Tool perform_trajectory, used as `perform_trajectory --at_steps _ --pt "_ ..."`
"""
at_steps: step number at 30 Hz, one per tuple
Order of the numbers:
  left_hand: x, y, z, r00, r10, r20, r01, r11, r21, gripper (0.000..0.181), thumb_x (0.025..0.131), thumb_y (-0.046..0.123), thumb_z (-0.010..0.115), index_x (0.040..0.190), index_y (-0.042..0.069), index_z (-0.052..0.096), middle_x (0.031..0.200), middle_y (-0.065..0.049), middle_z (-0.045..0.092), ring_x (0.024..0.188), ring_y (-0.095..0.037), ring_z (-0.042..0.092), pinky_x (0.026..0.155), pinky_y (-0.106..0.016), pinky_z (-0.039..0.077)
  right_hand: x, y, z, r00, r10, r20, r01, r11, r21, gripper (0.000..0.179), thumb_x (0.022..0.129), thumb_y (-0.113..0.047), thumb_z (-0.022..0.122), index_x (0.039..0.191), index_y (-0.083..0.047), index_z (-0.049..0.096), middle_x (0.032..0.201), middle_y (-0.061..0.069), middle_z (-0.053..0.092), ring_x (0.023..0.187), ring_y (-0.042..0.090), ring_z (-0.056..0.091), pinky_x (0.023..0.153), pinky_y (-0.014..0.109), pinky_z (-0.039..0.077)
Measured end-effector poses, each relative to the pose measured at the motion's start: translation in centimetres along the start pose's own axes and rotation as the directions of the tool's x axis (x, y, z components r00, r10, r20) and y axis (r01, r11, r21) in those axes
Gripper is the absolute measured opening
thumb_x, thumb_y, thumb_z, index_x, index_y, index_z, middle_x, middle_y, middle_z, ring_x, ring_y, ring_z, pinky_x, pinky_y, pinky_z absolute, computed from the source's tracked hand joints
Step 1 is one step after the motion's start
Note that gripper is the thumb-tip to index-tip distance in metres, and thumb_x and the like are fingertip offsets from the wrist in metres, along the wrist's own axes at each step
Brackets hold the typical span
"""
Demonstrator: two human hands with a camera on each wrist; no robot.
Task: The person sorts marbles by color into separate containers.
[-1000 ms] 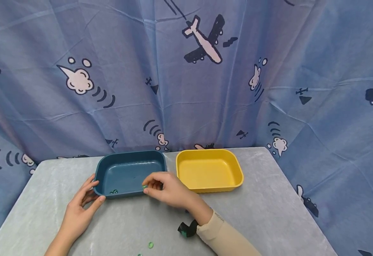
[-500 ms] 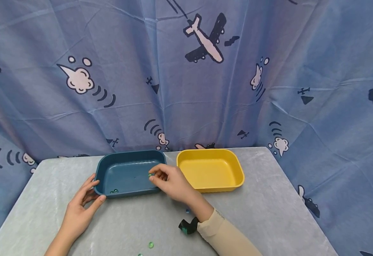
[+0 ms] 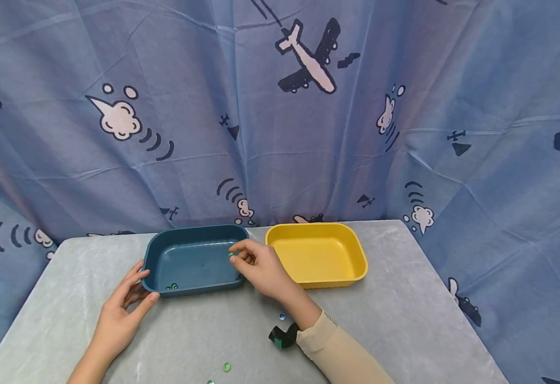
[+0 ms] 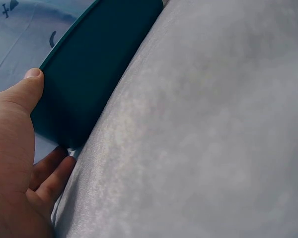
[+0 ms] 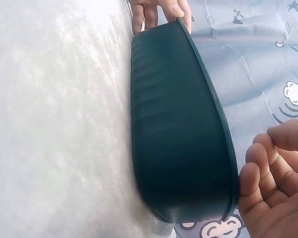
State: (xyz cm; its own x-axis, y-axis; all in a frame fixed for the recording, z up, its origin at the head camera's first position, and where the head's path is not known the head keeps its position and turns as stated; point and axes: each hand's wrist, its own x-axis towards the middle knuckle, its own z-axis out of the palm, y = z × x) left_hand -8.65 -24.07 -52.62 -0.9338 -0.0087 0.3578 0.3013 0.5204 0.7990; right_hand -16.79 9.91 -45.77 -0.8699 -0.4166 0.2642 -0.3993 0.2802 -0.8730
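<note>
Head view: right hand [image 3: 261,269] has its grip pinched on 1 tiny green piece [image 3: 231,254], mid-frame, over the teal tray's [image 3: 198,261] right end. Left hand [image 3: 121,317], lower left, has its grip around that tray's near left corner, thumb up front, fingers round the side. Some green bits [image 3: 174,286] sit inside along the near wall, 2 loose ones [image 3: 226,367] are on the bench [image 3: 395,320] at bottom centre, and the yellow tray's [image 3: 316,258] just right of the teal.
</note>
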Motion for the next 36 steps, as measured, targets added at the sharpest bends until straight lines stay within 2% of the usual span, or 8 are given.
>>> perform_trajectory --at_steps 19,27,33,36 --pt "0.0 -0.1 -0.1 1.0 -0.007 0.014 0.007 1.0 -0.006 0.063 0.102 0.006 0.08 0.16 0.014 0.056 0.175 -0.012 0.037 0.13 0.01 0.052 0.096 -0.006 0.05 0.0 -0.3 0.0 1.0 0.016 0.019 -0.016 1.0 -0.018 0.017 0.108 -0.015 0.072 0.125 -0.012 0.077 0.089 -0.008 0.07 0.073 0.014 0.059 0.064 0.024 0.052" --pt "-0.2 0.0 -0.1 1.0 -0.008 0.008 0.008 1.0 -0.007 0.063 0.102 0.004 0.079 0.159 0.013 0.056 0.175 -0.013 0.037 0.128 0.01 0.053 0.096 -0.006 0.051 -0.3 -0.4 -0.3 0.998 -0.002 0.062 0.003 1.0 -0.012 0.016 0.109 -0.017 0.071 0.124 -0.013 0.076 0.089 -0.005 0.071 0.072 0.015 0.06 0.063 0.024 0.052" --pt "-0.1 0.1 -0.2 1.0 -0.008 0.01 0.008 1.0 -0.011 0.063 0.102 0.004 0.079 0.159 0.013 0.056 0.175 -0.013 0.037 0.128 0.009 0.054 0.096 -0.006 0.051 -0.6 -0.7 -0.6 0.995 -0.013 0.095 0.015 1.0 -0.021 0.015 0.109 -0.019 0.072 0.121 -0.015 0.077 0.091 -0.006 0.071 0.074 0.012 0.061 0.063 0.024 0.053" --pt "-0.1 0.1 -0.2 1.0 -0.01 0.015 0.011 1.0 -0.011 0.063 0.102 0.005 0.079 0.16 0.013 0.056 0.175 -0.012 0.037 0.128 0.009 0.054 0.096 -0.006 0.051 -0.8 -1.1 -0.6 0.993 -0.027 0.117 0.029 1.0 -0.012 0.014 0.109 -0.019 0.072 0.12 -0.015 0.078 0.093 -0.002 0.073 0.076 0.011 0.063 0.065 0.025 0.055"
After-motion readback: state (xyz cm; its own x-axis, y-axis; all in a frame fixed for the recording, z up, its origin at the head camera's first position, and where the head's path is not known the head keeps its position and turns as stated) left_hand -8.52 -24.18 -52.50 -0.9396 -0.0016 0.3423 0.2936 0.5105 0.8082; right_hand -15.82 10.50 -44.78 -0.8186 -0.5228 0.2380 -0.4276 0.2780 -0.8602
